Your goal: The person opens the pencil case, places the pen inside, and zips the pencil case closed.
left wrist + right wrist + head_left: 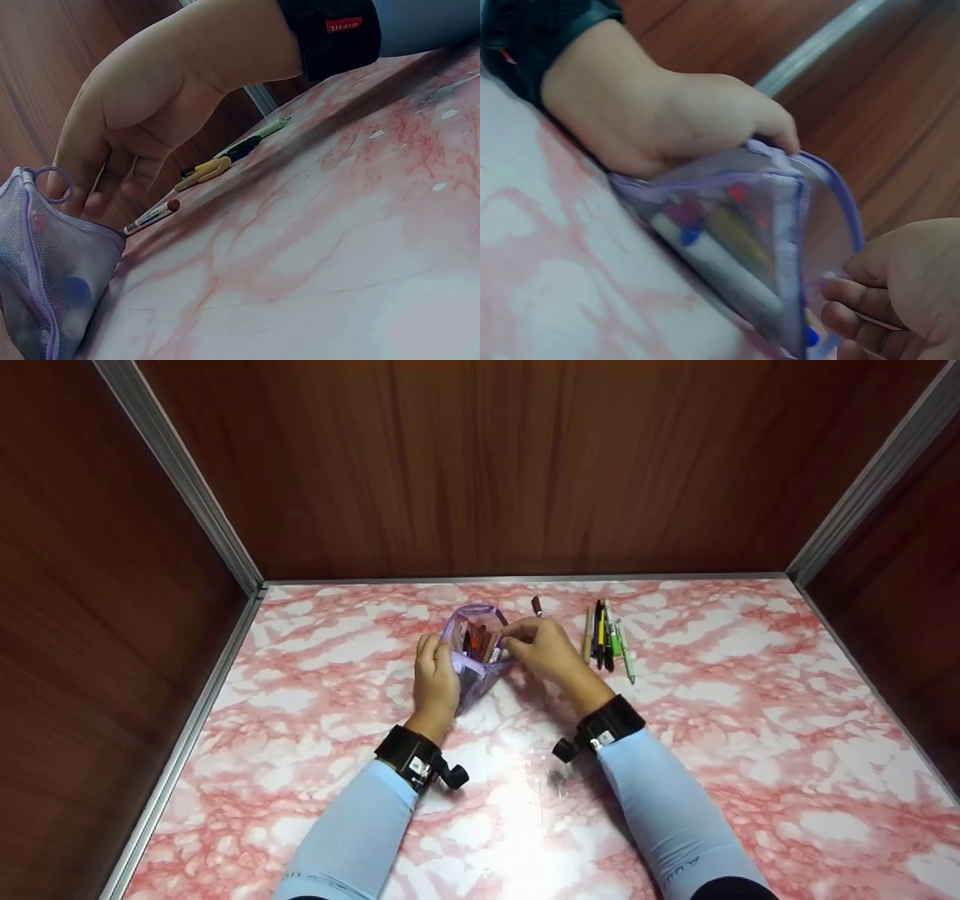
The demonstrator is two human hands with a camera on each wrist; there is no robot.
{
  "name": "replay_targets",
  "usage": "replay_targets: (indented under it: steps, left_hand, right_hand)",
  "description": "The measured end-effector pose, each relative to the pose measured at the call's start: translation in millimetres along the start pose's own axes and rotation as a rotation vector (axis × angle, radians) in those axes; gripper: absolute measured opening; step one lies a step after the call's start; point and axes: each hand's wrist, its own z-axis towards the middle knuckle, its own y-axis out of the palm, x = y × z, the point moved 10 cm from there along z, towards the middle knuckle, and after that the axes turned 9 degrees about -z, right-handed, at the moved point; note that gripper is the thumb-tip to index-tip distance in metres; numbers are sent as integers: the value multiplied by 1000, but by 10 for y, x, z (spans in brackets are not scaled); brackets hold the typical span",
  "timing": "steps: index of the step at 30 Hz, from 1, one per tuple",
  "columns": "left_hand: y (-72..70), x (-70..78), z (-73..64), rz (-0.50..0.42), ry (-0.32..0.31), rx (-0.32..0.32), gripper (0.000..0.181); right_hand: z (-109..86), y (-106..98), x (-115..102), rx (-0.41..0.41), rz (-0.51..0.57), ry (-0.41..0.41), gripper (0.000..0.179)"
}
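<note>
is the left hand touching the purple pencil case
Touching: the right wrist view shows the left hand against the purple pencil case, with its fingers bent onto the rim.

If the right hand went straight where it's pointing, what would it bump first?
Probably the purple pencil case, just ahead of the right hand. Depth is hard to judge, so a pen inside might come first.

You've got a pinky-red and white marbled table (757, 720) there, with some glare (517, 847) on your side of it, a dark wood back wall (480, 465), matching left wall (75, 622) and right wall (900, 585), plus grey metal strips (166, 450) along the corners.
</note>
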Motion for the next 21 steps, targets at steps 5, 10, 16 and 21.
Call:
replay_targets:
  steps: [5, 10, 16, 21]
  left_hand:
    - [4, 4, 3, -1, 3, 2, 23]
    - [-1, -4, 7, 1, 4, 2, 23]
    - [-5, -12, 4, -9, 3, -1, 25]
    - [-9, -12, -4, -10, -1, -6, 26]
  right_hand:
    - [32, -267, 148, 13, 46, 45, 26]
    - [48, -635, 285, 91, 1, 30, 24]
    - [24, -949, 585, 124, -62, 128, 29]
    - [-29, -1153, 833, 140, -198, 221, 34]
